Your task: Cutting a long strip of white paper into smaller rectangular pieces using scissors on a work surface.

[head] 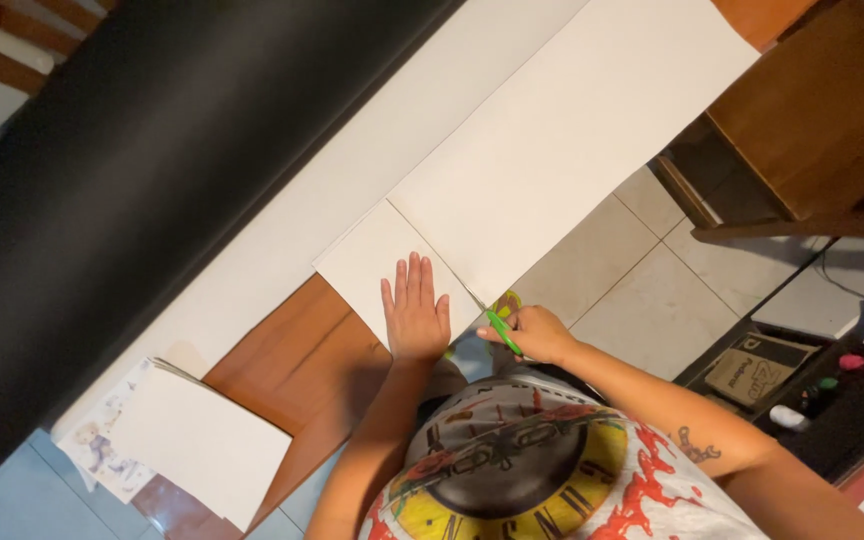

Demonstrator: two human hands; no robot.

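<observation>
My left hand (414, 312) lies flat, fingers together, on a small white paper piece (377, 262) at the edge of a brown wooden table (302, 350). Beside it my right hand (537, 333) grips a green-handled cutting tool (501, 331) at the near end of a seam between the small piece and a long white sheet (562, 140). The long sheet runs away up and to the right, past the table's edge. A second long white strip (352, 170) lies along its far side.
A wide black sheet (152, 160) covers the far side of the table. A stack of white sheets over printed pages (197, 440) sits at the near left. Pale floor tiles (642, 290), a wooden cabinet (812, 110) and a cardboard box (757, 368) are on the right.
</observation>
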